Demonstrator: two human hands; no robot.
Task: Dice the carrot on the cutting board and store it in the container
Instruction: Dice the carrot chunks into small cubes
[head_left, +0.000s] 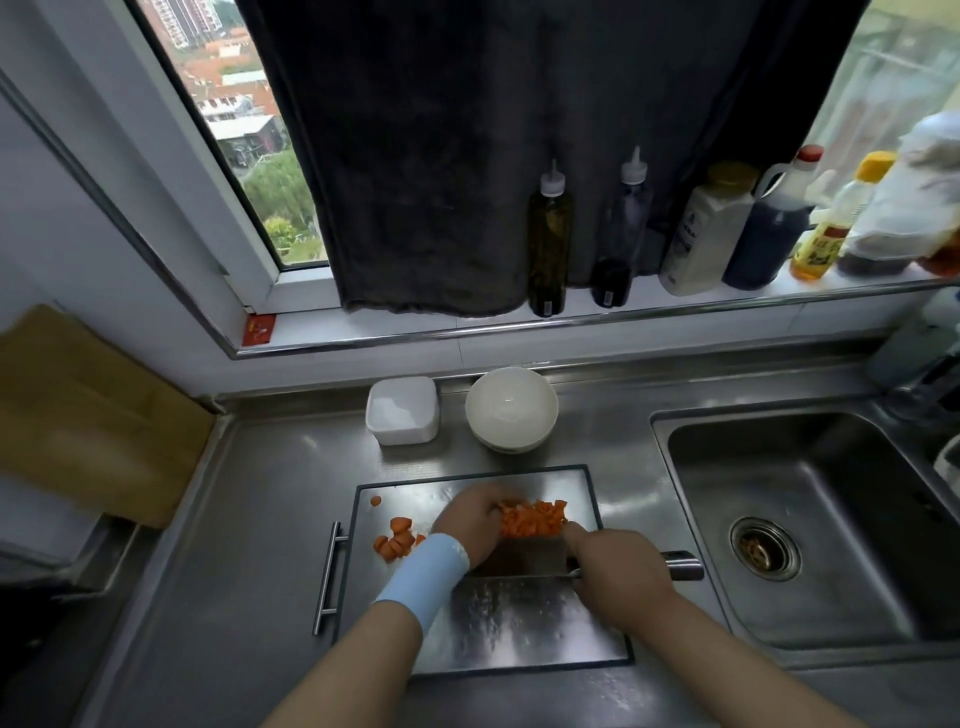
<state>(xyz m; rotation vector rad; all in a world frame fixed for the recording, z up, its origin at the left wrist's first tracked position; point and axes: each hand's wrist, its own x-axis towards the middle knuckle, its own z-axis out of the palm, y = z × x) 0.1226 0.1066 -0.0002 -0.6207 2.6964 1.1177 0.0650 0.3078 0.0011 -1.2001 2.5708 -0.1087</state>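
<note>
The left hand (470, 519) cups curled fingers round the diced carrot (532, 518), pressing it against the cleaver (519, 564) that the right hand (618, 566) grips by the handle, probably to load the blade. Coarser carrot chunks (397, 540) lie just left of the left wrist on the steel cutting board (519, 623), and the lidded container (402, 410) waits beyond both hands. The labels on the bottles (696, 228) are too blurred to read.

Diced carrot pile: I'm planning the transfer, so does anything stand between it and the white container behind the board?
Nothing visible does. Only bare board and counter lie between the diced carrot pile and the container. The white bowl sits right of the container, off that line. Whether the container is lidded is unclear.
</note>
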